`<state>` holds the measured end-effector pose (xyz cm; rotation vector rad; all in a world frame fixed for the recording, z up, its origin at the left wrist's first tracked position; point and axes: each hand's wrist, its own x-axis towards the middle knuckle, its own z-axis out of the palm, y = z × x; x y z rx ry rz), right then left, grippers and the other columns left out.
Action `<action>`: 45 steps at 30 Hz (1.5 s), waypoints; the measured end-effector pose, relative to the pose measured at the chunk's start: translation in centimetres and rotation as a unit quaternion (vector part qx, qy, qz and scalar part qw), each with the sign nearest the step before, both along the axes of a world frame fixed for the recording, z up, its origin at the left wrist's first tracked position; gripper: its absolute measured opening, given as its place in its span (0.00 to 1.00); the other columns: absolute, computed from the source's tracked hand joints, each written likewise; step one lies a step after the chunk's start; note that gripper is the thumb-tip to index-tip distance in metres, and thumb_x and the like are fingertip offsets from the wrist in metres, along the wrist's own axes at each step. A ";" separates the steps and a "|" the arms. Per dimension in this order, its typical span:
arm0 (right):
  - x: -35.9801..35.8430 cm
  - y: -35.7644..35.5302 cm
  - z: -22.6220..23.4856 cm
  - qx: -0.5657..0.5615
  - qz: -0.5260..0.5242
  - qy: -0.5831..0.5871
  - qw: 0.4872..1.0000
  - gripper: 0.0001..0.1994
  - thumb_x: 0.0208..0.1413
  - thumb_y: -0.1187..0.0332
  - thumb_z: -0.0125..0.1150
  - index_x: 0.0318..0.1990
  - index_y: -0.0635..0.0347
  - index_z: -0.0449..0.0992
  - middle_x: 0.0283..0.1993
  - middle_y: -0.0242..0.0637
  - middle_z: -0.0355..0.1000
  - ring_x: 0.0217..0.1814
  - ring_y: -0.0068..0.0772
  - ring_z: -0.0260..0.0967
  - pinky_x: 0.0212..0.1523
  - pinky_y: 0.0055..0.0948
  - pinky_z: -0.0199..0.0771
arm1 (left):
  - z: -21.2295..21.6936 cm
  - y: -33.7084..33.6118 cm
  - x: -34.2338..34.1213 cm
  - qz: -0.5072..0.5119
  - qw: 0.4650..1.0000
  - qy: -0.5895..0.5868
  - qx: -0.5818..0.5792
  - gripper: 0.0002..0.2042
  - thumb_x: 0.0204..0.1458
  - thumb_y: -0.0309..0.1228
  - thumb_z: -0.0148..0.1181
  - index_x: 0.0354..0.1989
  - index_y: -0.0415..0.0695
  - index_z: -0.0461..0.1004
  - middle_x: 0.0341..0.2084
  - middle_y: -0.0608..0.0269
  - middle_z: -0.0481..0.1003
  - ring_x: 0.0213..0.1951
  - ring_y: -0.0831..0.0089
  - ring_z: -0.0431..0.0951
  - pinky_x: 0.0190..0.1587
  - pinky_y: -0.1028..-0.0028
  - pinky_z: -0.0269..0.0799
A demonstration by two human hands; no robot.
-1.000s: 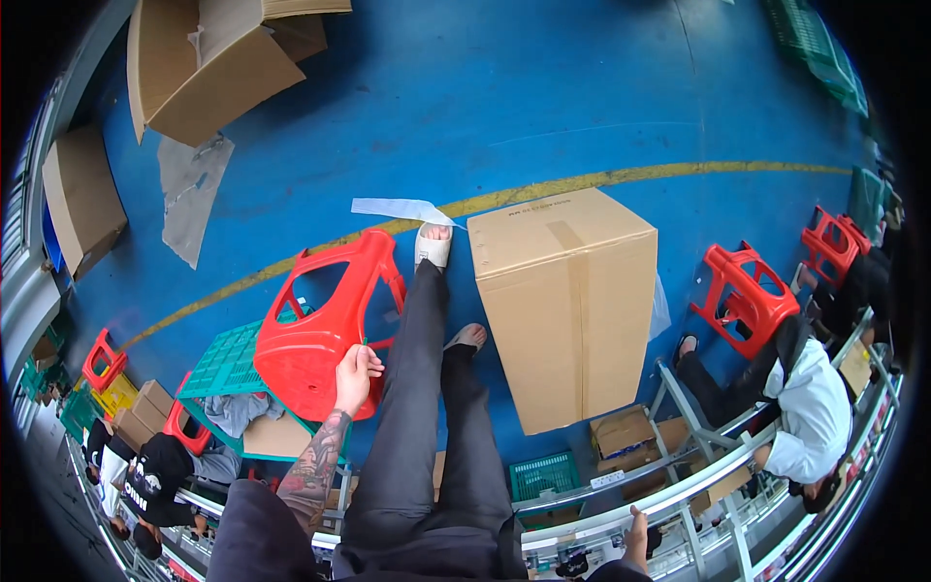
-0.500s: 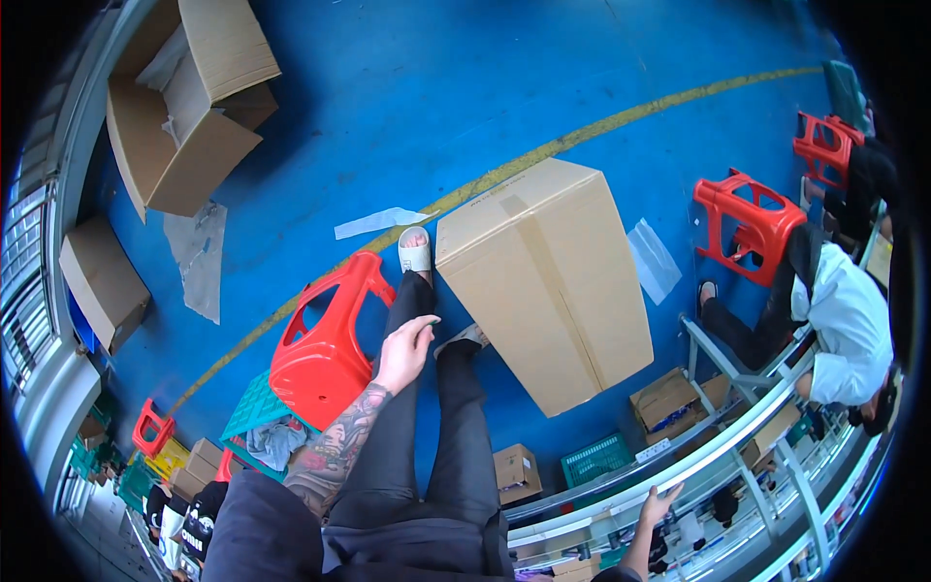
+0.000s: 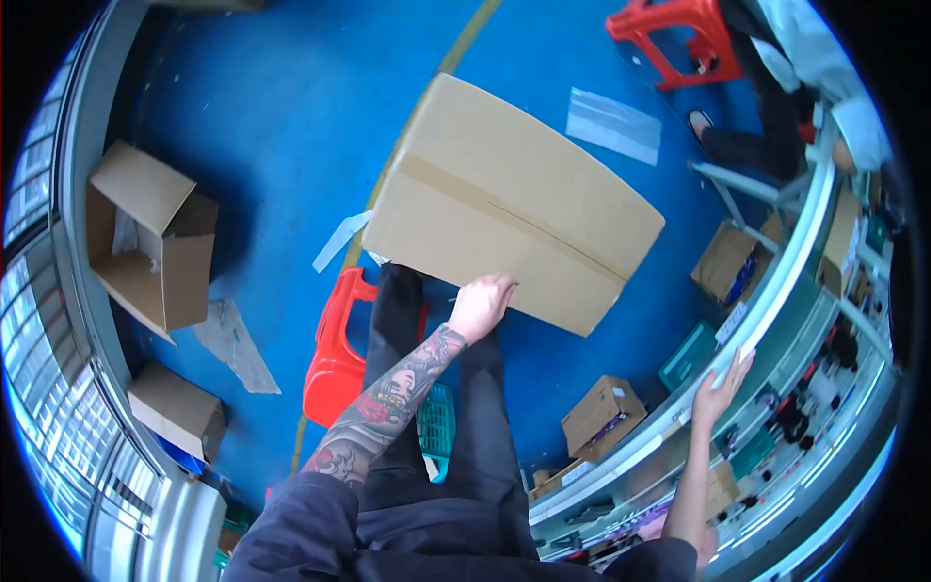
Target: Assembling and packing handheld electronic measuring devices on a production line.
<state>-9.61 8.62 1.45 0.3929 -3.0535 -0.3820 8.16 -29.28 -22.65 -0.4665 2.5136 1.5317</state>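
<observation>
A large brown cardboard box [image 3: 504, 194] stands on the floor in front of my legs, its top flaps closed and a strip of tape along the seam. My left hand [image 3: 482, 307], at the end of a tattooed forearm, is over the box's near edge. Its fingers are pinched together, and a small dark tip shows at them; what it is, I cannot make out. To the right, my right hand [image 3: 719, 390] lies with fingers stretched out against the pale rail [image 3: 766, 315] of a long workbench.
A red plastic stool [image 3: 333, 373] is left of my legs. An open carton [image 3: 160, 247] and a smaller box [image 3: 175, 412] line the left wall. Plastic sheeting [image 3: 614, 126] lies beyond the large box. Another person [image 3: 776, 121] is beside a red stool [image 3: 679, 44] at right.
My view has turned and come nearer the large box. My left hand has moved right to the box's near edge. My right hand has gone forward along the bench rail.
</observation>
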 end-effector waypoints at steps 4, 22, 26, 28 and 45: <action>0.7 -4.4 -2.3 -0.097 0.028 -0.009 0.995 0.38 0.49 0.83 0.53 0.71 0.47 0.60 0.78 0.40 0.46 0.80 0.47 0.40 0.76 0.48 0.41 | -1.5 1.8 -4.7 -0.109 0.993 0.037 -0.031 0.06 0.58 0.29 0.54 0.38 0.41 0.73 0.30 0.53 0.78 0.27 0.52 0.79 0.29 0.62 0.75; 0.5 -14.3 -2.2 -0.297 0.040 -0.024 0.954 0.20 0.48 0.79 0.56 0.49 0.50 0.79 0.73 0.44 0.57 0.77 0.52 0.50 0.75 0.55 0.45 | -12.2 13.1 -18.2 -0.342 0.897 0.073 -0.269 0.10 0.56 0.30 0.48 0.25 0.44 0.73 0.20 0.57 0.77 0.20 0.57 0.78 0.24 0.61 0.73; 0.3 -16.1 -1.4 -0.325 0.047 -0.027 0.944 0.18 0.48 0.79 0.56 0.46 0.50 0.79 0.73 0.45 0.57 0.76 0.53 0.50 0.74 0.57 0.45 | -15.5 11.2 -18.9 -0.379 0.840 0.117 -0.370 0.11 0.54 0.30 0.50 0.22 0.46 0.77 0.20 0.60 0.78 0.20 0.60 0.78 0.22 0.63 0.72; 1.2 -13.8 -1.7 -0.297 0.032 -0.040 0.954 0.17 0.49 0.79 0.56 0.46 0.51 0.79 0.73 0.45 0.57 0.76 0.54 0.50 0.74 0.57 0.45 | -11.8 16.7 -23.0 -0.583 0.753 -0.214 -0.215 0.12 0.54 0.30 0.52 0.21 0.47 0.79 0.19 0.62 0.79 0.20 0.61 0.79 0.22 0.65 0.71; 1.0 -11.5 -0.6 -0.206 0.043 -0.036 0.977 0.14 0.51 0.80 0.53 0.42 0.53 0.78 0.74 0.45 0.55 0.77 0.55 0.47 0.73 0.55 0.48 | -13.3 18.1 -15.8 -0.510 0.625 -0.015 -0.591 0.10 0.48 0.21 0.51 0.17 0.47 0.73 0.13 0.62 0.69 0.11 0.73 0.60 0.09 0.73 0.47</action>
